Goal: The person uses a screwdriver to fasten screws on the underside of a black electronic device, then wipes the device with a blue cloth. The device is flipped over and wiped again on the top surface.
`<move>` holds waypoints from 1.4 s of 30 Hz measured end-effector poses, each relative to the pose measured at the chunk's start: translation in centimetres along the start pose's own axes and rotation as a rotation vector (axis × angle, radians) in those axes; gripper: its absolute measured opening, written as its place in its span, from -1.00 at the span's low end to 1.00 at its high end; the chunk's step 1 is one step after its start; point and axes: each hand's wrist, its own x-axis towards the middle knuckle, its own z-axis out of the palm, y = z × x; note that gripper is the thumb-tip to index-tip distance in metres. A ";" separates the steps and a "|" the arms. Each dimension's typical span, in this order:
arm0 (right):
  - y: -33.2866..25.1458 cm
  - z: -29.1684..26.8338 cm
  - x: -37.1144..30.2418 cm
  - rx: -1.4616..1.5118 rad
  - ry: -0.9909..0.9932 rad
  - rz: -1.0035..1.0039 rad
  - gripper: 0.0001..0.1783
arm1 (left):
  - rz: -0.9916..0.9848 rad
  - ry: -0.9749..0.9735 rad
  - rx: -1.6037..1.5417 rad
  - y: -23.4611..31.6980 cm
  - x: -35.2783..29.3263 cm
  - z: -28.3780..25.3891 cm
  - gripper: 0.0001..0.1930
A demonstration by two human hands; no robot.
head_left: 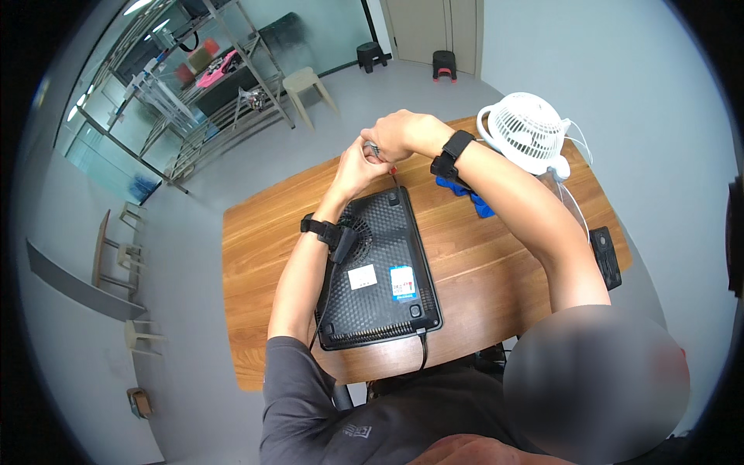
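Note:
A flat black appliance (pixel 372 263) lies underside up on the wooden table, with a round vent, rubber feet and two stickers showing. Above its far edge my two hands meet. The fingers of my right hand (pixel 401 133) curl around the top of what looks like a screwdriver (pixel 394 170); a bit of red and a thin shaft show below, pointing down at the appliance's far right corner. My left hand (pixel 359 169) pinches close beneath, fingers against the same tool. Most of the handle is hidden by my fingers. Black straps with small units circle both wrists.
A white fan (pixel 528 128) stands at the table's far right, a blue cloth (pixel 466 195) before it. A black box-shaped item (pixel 605 257) sits at the right edge of the table (pixel 496 279). A black cable (pixel 424 353) leaves the appliance's near side. Beyond stand a metal rack (pixel 232 101) and stools.

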 end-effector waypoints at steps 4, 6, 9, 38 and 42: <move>-0.9 -0.2 0.6 0.020 -0.027 0.093 -0.56 | 0.047 -0.159 -0.162 -1.7 0.7 0.6 -0.60; -1.0 -0.1 0.5 0.022 0.047 0.133 -0.60 | 0.068 -0.138 -0.210 -1.3 0.3 0.5 -0.54; -1.3 -0.8 0.6 0.006 0.006 0.181 -0.62 | 0.074 -0.030 -0.197 -0.9 -0.1 0.8 -0.44; -1.0 -0.2 0.5 0.022 0.001 0.158 -0.69 | 0.080 -0.038 -0.238 -1.6 0.1 2.2 -0.73; -0.8 -0.6 0.5 -0.041 -0.081 0.177 -0.72 | 0.055 -0.035 -0.319 -1.5 0.2 2.4 -0.77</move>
